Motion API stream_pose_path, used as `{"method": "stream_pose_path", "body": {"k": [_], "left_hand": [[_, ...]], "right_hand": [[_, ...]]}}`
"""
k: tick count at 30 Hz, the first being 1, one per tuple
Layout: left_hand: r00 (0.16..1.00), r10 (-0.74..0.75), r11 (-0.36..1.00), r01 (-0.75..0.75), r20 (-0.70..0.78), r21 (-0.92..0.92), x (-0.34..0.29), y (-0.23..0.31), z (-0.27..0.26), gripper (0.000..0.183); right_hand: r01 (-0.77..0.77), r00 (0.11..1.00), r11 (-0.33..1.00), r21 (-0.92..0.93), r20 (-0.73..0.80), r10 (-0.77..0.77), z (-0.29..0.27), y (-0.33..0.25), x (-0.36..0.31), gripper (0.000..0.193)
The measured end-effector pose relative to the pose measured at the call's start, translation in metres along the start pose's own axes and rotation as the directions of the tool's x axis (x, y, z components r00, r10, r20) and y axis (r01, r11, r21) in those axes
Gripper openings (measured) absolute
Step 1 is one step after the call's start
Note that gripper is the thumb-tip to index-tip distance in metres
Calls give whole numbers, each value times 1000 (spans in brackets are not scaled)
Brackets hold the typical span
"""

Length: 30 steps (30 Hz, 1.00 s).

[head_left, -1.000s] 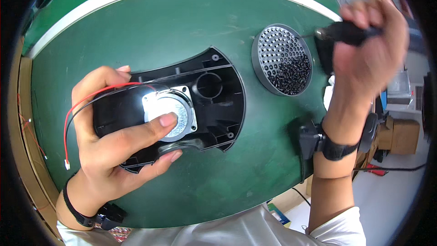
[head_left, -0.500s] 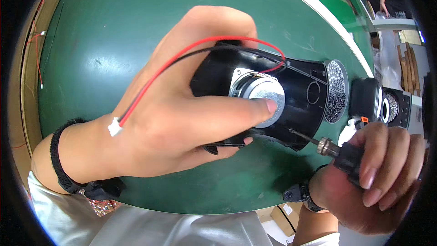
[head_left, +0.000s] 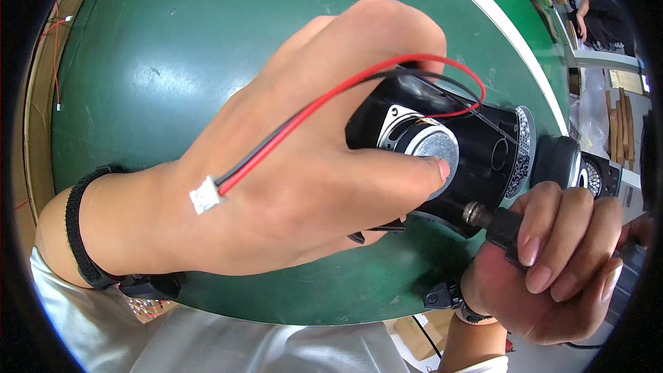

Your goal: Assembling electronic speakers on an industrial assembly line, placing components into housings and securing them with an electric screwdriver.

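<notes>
My left hand (head_left: 324,193) grips a black plastic speaker housing (head_left: 480,141) with a curved, flared end. Its thumb presses on the round silver magnet of a small speaker (head_left: 435,145) seated in the housing. Red and black wires (head_left: 387,63) loop from the speaker over the back of this hand, ending in a white connector plug (head_left: 204,195) near the wrist. My right hand (head_left: 570,255) is closed round a dark powered screwdriver (head_left: 505,229). The screwdriver's metal nose points at the housing's near edge beside the speaker; its bit is blurred, so contact cannot be told.
A speckled, mesh-like oval piece (head_left: 522,148) lies by the housing's flared end. Black speaker units (head_left: 558,159) stand at the right. Loose thin wires (head_left: 58,62) lie along the cardboard edge (head_left: 40,131) at left. Another person's arm (head_left: 582,17) shows at the far right.
My left hand and the housing have moved to the right, and the wires with them. My right hand has shifted slightly left, so the screwdriver's nose is closer to the housing.
</notes>
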State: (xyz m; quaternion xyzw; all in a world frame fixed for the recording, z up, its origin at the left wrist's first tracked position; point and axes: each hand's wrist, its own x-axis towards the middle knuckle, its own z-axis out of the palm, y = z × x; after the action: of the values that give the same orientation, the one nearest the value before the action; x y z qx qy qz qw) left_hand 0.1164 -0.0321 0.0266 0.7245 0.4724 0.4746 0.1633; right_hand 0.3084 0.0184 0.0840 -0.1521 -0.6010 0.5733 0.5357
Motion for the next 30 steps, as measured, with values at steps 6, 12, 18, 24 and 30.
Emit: {"method": "stream_pose_path", "body": {"k": [6,12,18,24,30], "left_hand": [[1000,22,999,-22,-8,-30,1,-3,5,47],[1000,15,1000,-15,12,-16,-2,0,0,48],[998,54,998,-54,28,-26,-3,-5,-1,49],[995,65,998,-65,69,-2,-4,-10,-12,53],[981,22,992,-45,193,115,-1,-1,-16,41]], "right_hand": [[33,999,995,-93,32,-30,-10,-4,-3,28],[78,996,990,-117,57,-71,9,9,-5,20],[16,997,989,-147,81,-4,9,8,-5,23],[-49,998,995,-91,35,53,-3,-10,3,15],[241,965,961,-139,-69,-252,-90,-57,42,8]]}}
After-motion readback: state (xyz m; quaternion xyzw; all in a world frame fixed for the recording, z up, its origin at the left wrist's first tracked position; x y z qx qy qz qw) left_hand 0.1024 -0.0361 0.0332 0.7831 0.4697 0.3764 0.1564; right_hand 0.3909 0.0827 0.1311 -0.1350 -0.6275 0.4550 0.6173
